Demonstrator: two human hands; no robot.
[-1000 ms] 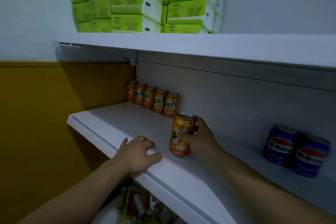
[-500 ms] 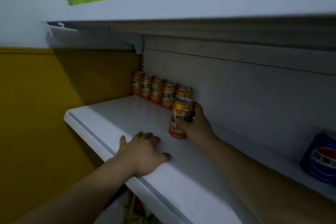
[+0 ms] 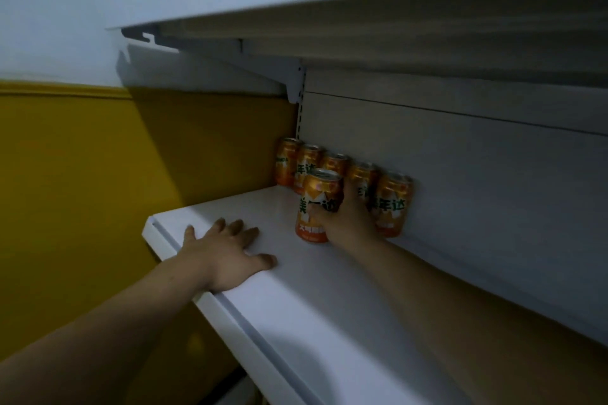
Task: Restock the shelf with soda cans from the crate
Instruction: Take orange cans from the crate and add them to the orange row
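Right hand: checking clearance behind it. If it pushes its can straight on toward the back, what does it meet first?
Probably the back row of orange cans, just behind the held can in the right hand; depth unclear.

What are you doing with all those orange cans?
A person is filling a white shelf with soda. The right hand grips an orange can standing upright in front of a row of five cans against the back panel. The left hand rests flat on the shelf's front edge.

The single head view looks forward, close over the white shelf (image 3: 329, 306) toward its back panel (image 3: 493, 174).
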